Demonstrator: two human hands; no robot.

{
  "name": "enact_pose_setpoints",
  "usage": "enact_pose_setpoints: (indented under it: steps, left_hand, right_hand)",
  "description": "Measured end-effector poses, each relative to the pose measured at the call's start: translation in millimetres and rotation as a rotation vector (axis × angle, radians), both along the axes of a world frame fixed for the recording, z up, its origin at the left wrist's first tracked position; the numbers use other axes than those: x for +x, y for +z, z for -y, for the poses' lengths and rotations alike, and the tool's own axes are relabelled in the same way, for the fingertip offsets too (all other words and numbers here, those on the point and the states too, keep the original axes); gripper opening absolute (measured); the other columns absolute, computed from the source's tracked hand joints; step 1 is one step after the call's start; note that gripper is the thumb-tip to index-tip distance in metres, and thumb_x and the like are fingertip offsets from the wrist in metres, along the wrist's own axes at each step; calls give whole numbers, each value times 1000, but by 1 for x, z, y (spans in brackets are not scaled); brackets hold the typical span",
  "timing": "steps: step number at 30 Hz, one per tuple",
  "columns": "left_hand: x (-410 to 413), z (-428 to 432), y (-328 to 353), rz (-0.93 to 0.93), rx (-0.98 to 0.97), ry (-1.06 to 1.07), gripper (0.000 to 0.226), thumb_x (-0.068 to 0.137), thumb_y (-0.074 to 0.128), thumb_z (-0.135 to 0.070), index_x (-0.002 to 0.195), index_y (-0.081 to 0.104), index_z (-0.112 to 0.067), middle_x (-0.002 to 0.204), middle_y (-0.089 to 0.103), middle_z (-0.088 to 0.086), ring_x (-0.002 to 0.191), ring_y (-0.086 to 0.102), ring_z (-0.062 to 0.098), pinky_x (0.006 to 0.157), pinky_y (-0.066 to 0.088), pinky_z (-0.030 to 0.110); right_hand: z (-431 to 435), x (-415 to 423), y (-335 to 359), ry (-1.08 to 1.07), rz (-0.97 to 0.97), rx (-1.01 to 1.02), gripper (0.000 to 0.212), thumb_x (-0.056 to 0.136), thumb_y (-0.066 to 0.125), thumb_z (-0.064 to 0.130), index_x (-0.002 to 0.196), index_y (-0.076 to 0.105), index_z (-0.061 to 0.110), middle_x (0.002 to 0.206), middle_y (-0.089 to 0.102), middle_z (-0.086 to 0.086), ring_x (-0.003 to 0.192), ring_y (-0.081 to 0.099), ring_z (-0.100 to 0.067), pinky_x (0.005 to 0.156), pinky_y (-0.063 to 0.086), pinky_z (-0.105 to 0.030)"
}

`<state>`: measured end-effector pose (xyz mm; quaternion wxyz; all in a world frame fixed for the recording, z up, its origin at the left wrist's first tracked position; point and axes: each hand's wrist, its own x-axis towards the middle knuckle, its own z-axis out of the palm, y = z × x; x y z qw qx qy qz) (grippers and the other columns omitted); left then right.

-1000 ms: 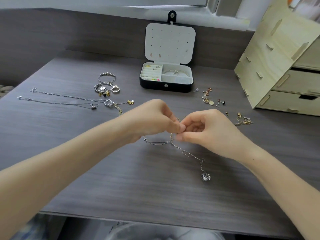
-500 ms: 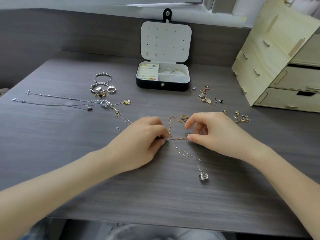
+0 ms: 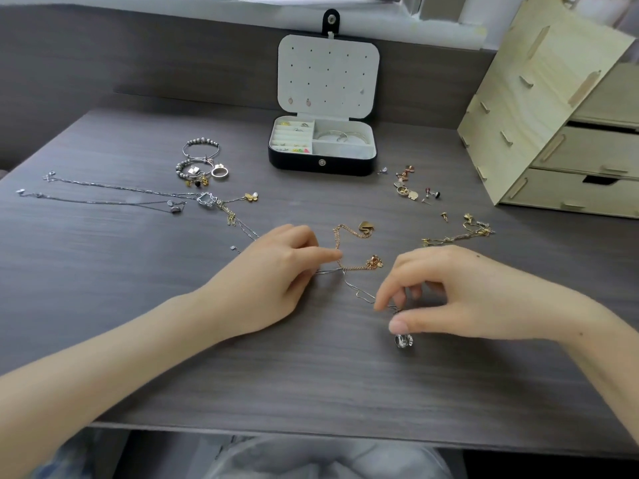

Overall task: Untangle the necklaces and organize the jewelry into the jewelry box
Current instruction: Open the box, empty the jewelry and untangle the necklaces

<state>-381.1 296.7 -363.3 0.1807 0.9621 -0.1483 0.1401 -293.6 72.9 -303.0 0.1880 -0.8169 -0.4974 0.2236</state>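
1. Head view: the silver chain (image 3: 359, 292) lies slantwise on the table (image 3: 311, 375). It runs from under the left hand (image 3: 273, 274) toward us and rightward to its pendant (image 3: 404, 340).
2. The right hand (image 3: 466, 295) pinches this chain between thumb and forefinger, just above the pendant.
3. The left hand's forefinger is stretched out and touches the gold chain (image 3: 349, 233). Its other fingers curl over the silver chain; we cannot tell whether they grip it.
4. The chains cross between the hands, nearer the left one. The jewelry box (image 3: 321, 164) stands open, well apart.
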Motion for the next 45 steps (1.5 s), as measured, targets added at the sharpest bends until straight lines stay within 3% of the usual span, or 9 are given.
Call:
enact_pose_setpoints:
  steps: [5, 9, 11, 16, 20, 26, 35, 41, 45]
  left_hand:
    - [4, -1, -3, 68, 177, 10, 37, 87, 40, -16, 113, 67, -17, 111, 60, 7, 92, 53, 28, 76, 42, 34]
    - [1, -3, -6, 62, 223, -41, 39, 93, 36, -24, 118, 65, -18, 127, 61, -3, 114, 55, 23, 82, 37, 37]
    - [-1, -6, -9, 51, 201, -51, 40, 95, 35, -27, 119, 64, -16, 128, 60, -4, 116, 57, 21, 87, 34, 37]
    - [-3, -11, -12, 24, 191, -75, 40, 97, 30, -29, 122, 59, -17, 135, 55, -7, 122, 52, 18, 90, 33, 37]
    - [-4, -13, -14, 33, 215, -87, 40, 96, 31, -23, 125, 58, -17, 138, 51, -6, 125, 50, 19, 93, 32, 37]
    - [-6, -16, -13, 40, 265, -110, 42, 94, 31, -19, 128, 56, -17, 139, 51, -2, 127, 49, 23, 97, 29, 35]
    - [-11, -18, -5, 67, 341, -91, 51, 83, 33, -11, 125, 60, -24, 137, 52, 10, 125, 49, 35, 95, 30, 40]
    - [-13, -20, -5, 59, 331, -92, 52, 82, 34, -11, 125, 59, -27, 137, 52, 10, 125, 49, 35, 95, 33, 41]
    - [-14, -19, -5, 73, 265, -100, 44, 88, 36, -17, 120, 64, -27, 132, 56, 8, 119, 53, 32, 91, 45, 45]
  right_hand:
    - [5, -1, -3, 74, -1, -128, 20, 71, 79, 35, 87, 68, 38, 86, 57, 13, 88, 51, -7, 77, 41, -19]
    - [0, -1, -4, 46, -63, -94, 9, 78, 75, 27, 82, 67, 29, 77, 63, 15, 75, 58, -3, 66, 44, -17]
    - [-3, 2, 5, 10, -110, 18, 5, 80, 72, 26, 83, 68, 25, 73, 65, 17, 68, 58, 1, 63, 42, -13]
    - [-17, 21, 27, -225, -350, 480, 15, 79, 63, 23, 90, 64, 12, 78, 72, -2, 72, 63, -9, 70, 50, -22]
    - [-30, 40, 21, -370, -363, 631, 5, 90, 59, 6, 92, 60, 10, 76, 72, -5, 65, 60, -11, 60, 48, -22]
    - [-35, 56, -8, -568, -21, 510, 3, 87, 62, 12, 90, 60, 14, 73, 71, -1, 65, 60, -11, 62, 44, -20]
    - [-31, 51, -25, -382, 401, 63, 6, 87, 62, 23, 92, 61, 27, 90, 64, 10, 77, 49, -9, 70, 38, -26]
    - [-30, 37, -22, -184, 439, 204, 8, 80, 71, 27, 86, 67, 29, 85, 62, 8, 79, 49, -15, 75, 41, -33]
    - [-30, 30, -21, -85, 422, 81, 7, 80, 70, 36, 85, 67, 32, 87, 56, 10, 86, 45, -13, 76, 41, -33]
